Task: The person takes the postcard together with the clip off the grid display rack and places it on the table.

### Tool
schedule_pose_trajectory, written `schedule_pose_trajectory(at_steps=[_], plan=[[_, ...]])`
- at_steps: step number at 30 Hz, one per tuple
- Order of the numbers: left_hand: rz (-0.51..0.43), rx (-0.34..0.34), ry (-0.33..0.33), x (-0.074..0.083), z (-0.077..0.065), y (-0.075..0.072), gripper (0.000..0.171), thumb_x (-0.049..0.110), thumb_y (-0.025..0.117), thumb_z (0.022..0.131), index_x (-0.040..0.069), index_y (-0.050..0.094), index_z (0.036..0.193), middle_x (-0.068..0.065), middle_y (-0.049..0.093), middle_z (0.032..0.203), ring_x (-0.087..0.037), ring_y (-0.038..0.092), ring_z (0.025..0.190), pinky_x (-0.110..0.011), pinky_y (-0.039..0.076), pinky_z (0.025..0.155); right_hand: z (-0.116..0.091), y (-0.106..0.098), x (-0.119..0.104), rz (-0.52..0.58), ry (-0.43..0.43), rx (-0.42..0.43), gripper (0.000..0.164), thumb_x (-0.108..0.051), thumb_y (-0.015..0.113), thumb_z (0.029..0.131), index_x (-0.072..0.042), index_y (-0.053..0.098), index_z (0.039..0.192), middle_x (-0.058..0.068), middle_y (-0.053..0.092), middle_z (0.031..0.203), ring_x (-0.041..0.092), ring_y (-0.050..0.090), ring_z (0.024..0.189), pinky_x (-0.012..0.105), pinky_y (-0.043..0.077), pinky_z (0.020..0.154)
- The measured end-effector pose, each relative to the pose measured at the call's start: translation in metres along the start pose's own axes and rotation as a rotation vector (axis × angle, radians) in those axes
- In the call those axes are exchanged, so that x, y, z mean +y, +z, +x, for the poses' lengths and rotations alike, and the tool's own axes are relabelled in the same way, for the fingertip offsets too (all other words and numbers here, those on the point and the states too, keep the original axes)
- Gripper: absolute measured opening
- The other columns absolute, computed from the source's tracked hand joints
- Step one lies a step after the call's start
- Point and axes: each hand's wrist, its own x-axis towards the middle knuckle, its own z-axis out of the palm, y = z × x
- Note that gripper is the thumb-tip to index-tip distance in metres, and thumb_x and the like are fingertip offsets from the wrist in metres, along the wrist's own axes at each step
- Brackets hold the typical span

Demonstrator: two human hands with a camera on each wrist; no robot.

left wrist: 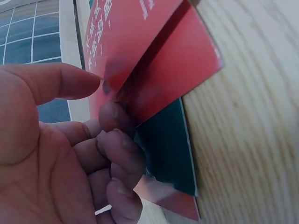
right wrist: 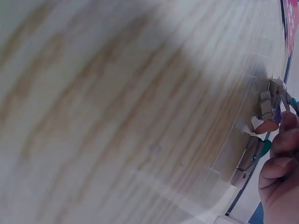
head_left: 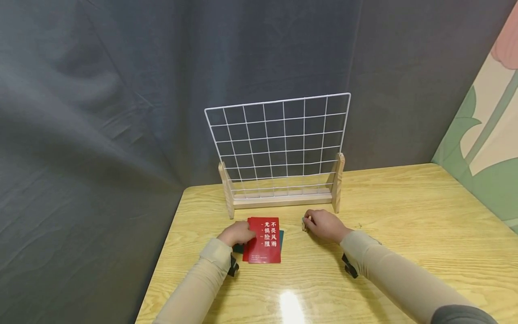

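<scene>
A red card (head_left: 265,240) with white Chinese characters lies on top of a small stack. My left hand (head_left: 238,234) pinches its left edge between thumb and forefinger. In the left wrist view that edge stands raised over another red card (left wrist: 173,70), with a dark green card (left wrist: 170,144) beneath. To the right of the stack, my right hand (head_left: 325,225) has its fingers curled at a small wooden clothespin (head_left: 304,224). Seen from the right wrist, the fingertips meet several clothespins (right wrist: 266,107) bunched together. One more clothespin (right wrist: 247,161) lies beside them. The right thumb is mostly hidden.
A white wire grid (head_left: 283,144) stands in a wooden base (head_left: 283,200) behind both hands. Under everything is a yellow wood-grain table (head_left: 404,216). Dark grey cloth (head_left: 101,135) hangs at the left and back, and a flower-patterned panel (head_left: 485,130) borders the right.
</scene>
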Motion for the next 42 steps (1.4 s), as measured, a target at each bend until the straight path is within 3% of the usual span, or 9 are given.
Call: schedule_pose_trajectory(at_steps=[5,12,21,33,37,42], plan=[[0.021,0.004,-0.002,0.0004,-0.0006,-0.0001,0.028,0.014,0.06,0.094,0.011,0.05,0.068,-0.002,0.047,0.059,-0.014,0.043,0.051,-0.028,0.037,0.052,-0.0011,-0.0008,-0.0004,-0.025,0.014,-0.016,0.017,-0.015,0.06,0.104,-0.002,0.07,0.101,-0.001,0.066,0.078,0.009,0.054,0.063,0.034,0.049,0.06],[0.055,0.021,0.023,0.0011,-0.0013,-0.0016,0.014,0.016,0.065,0.092,0.007,0.063,0.082,-0.003,0.055,0.07,-0.015,0.049,0.06,-0.029,0.04,0.057,-0.0001,0.0034,0.0018,-0.057,0.033,-0.025,0.016,-0.017,0.063,0.102,-0.003,0.07,0.101,0.001,0.069,0.081,0.01,0.058,0.065,0.035,0.052,0.061],[0.199,0.055,-0.01,0.0033,0.0003,0.0008,0.022,0.026,0.074,0.092,0.007,0.066,0.084,-0.002,0.058,0.072,-0.014,0.051,0.064,-0.031,0.041,0.062,0.0006,0.0041,0.001,-0.086,0.049,-0.024,0.014,-0.019,0.065,0.102,-0.007,0.07,0.098,0.002,0.071,0.085,0.016,0.067,0.073,0.039,0.055,0.065],[0.17,0.062,-0.026,0.0016,0.0037,0.003,0.027,0.028,0.075,0.093,0.009,0.063,0.078,-0.002,0.056,0.07,-0.014,0.049,0.063,-0.031,0.04,0.061,0.0015,0.0069,0.0018,-0.077,0.064,-0.023,0.015,-0.018,0.064,0.102,-0.005,0.07,0.101,0.006,0.072,0.088,0.021,0.07,0.078,0.041,0.057,0.068],[0.172,0.07,-0.019,0.0013,0.0051,0.005,0.025,0.028,0.074,0.094,0.007,0.065,0.083,-0.003,0.057,0.072,-0.016,0.05,0.065,-0.033,0.042,0.063,0.0008,0.0087,0.003,-0.074,0.068,-0.018,0.016,-0.018,0.064,0.102,-0.003,0.07,0.102,0.008,0.072,0.089,0.023,0.071,0.079,0.043,0.057,0.069],[0.167,0.093,-0.041,0.0018,0.0022,0.0081,0.028,0.032,0.07,0.097,0.007,0.065,0.084,-0.002,0.056,0.071,-0.016,0.051,0.063,-0.033,0.042,0.062,0.0039,0.0014,-0.0015,-0.034,0.114,-0.04,0.024,-0.019,0.06,0.104,0.002,0.069,0.114,0.003,0.067,0.08,0.016,0.062,0.066,0.037,0.052,0.061]])
